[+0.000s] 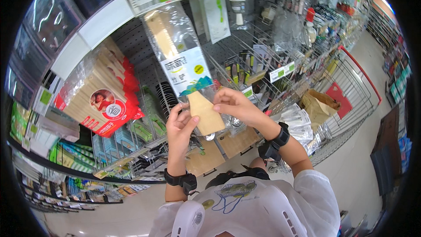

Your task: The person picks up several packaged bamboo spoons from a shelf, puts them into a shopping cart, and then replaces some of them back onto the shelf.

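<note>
A wooden spatula in a clear plastic sleeve (205, 112) hangs just below a shelf-edge price tag, its broad blade towards me. A printed paper band (185, 69) wraps its middle. My left hand (182, 121) pinches the blade's left edge, thumb on top. On the blade's right edge, the thumb and fingers of my right hand (232, 103) are closed. To the left hang red packs of wooden chopsticks (105, 102). A white pack with a green spoon picture (217, 16) hangs to the right.
Wire display hooks (250, 47) stick out from a perforated back panel. At the right stands a wire shopping cart (348, 105) with a red handle, holding a brown paper bag (317, 107) and several white-labelled packages (294, 121). Wooden boards (205, 159) lie low, below my hands.
</note>
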Demonstrator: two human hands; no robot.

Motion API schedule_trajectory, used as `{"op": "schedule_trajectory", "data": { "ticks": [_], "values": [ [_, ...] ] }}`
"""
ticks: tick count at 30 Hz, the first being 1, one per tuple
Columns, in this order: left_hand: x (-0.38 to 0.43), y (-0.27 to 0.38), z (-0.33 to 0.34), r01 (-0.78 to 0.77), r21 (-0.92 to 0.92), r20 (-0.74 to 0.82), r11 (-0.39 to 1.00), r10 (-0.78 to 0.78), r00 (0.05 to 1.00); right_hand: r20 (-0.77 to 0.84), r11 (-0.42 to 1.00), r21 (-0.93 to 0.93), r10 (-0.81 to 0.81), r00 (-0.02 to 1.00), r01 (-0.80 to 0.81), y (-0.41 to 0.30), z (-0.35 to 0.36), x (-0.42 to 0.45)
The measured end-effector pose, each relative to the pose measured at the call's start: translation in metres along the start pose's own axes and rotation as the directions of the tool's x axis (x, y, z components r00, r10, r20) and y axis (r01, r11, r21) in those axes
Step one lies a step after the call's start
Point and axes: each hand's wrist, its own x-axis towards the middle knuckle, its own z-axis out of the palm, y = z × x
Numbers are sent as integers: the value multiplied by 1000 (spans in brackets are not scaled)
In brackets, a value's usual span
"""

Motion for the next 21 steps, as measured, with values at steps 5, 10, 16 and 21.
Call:
{"op": "schedule_trajectory", "data": {
  "ticks": [5,10,16,21],
  "values": [
    [0,6,0,13,23,29,1000,-14,999,-8,999,7,35,999,-35,-9,2,-3],
    [-2,5,-2,6,42,46,999,-8,999,-16,999,-21,36,999,-36,-7,1,-3],
    [-7,1,-9,1,71,56,997,-5,998,42,997,-18,81,996,-81,2,-1,-7],
    [-10,1,-11,6,63,60,998,-10,998,68,997,24,68,995,-69,1,1,-8]
  ]
}}
